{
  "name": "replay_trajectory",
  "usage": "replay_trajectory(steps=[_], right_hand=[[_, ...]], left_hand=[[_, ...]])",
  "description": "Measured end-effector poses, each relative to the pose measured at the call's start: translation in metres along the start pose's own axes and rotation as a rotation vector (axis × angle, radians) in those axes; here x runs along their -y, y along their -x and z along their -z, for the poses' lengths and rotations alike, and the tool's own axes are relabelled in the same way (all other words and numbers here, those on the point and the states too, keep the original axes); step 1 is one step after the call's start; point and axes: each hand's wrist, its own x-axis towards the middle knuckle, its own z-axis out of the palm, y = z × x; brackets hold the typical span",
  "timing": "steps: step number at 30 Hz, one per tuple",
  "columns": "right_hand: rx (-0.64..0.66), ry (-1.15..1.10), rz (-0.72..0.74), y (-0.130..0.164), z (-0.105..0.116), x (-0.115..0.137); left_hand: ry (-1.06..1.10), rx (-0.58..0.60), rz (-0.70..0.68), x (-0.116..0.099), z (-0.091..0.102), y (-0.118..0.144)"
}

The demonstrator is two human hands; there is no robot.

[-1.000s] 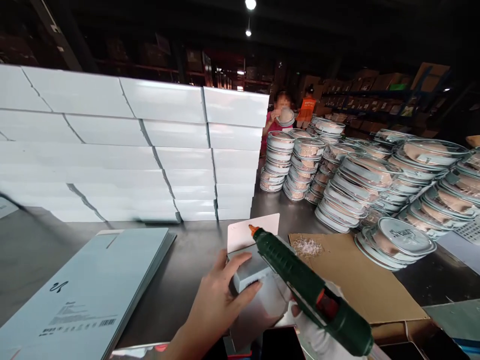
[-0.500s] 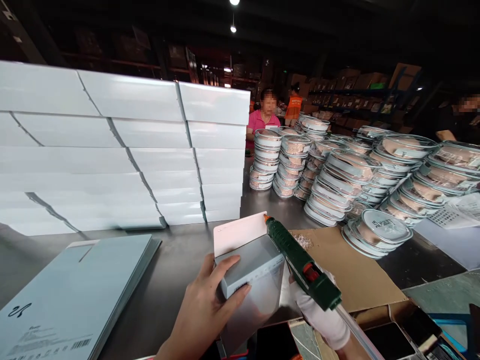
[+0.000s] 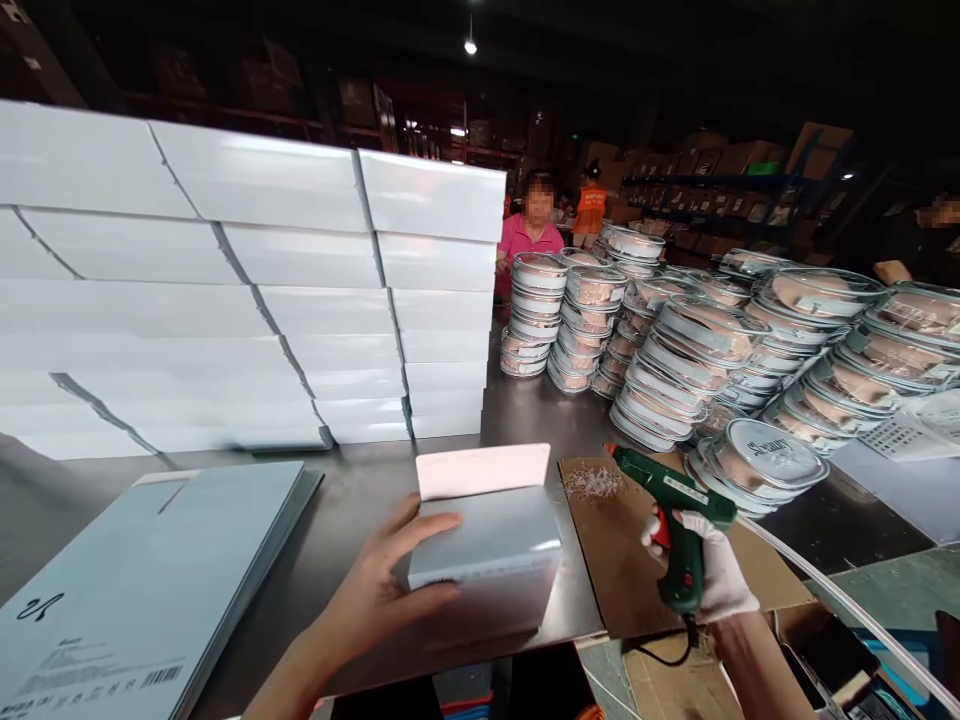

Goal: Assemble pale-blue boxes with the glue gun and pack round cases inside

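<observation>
Gripping grey box (image 3: 484, 540), left hand (image 3: 379, 590) fingers curled; gloved right hand (image 3: 705, 570) clenched round glue gun (image 3: 671, 500).

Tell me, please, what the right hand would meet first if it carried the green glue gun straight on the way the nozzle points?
Probably the white glue crumbs on the brown cardboard sheet; the white-gloved right hand aims the green glue gun up-left over it, though depth is unclear.

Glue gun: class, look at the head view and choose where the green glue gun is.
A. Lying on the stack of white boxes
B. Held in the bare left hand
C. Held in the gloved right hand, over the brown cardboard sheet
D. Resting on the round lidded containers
C: the white-gloved right hand has its grip around the glue gun, above the cardboard sheet.
</observation>
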Motion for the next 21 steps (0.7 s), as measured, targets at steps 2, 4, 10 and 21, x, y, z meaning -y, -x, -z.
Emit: replay_trajectory(steps=[2, 4, 10, 21], right_hand=[[-0.023, 0.083, -0.042, -0.013, 0.012, -0.005], [-0.017, 0.187, -0.062, -0.015, 0.022, -0.003], [0.011, 0.42, 0.118, 0.011, 0.003, 0.022], [0.653, 0.794, 0.971, 0.035, -0.091, -0.01]], left_hand=[[-0.007, 0.045, -0.045, -0.001, 0.004, 0.0], [-0.011, 0.078, -0.071, -0.008, 0.008, -0.002], [0.08, 0.099, -0.103, -0.022, 0.013, -0.006], [0.222, -0.15, -0.325, 0.007, -0.021, 0.004]])
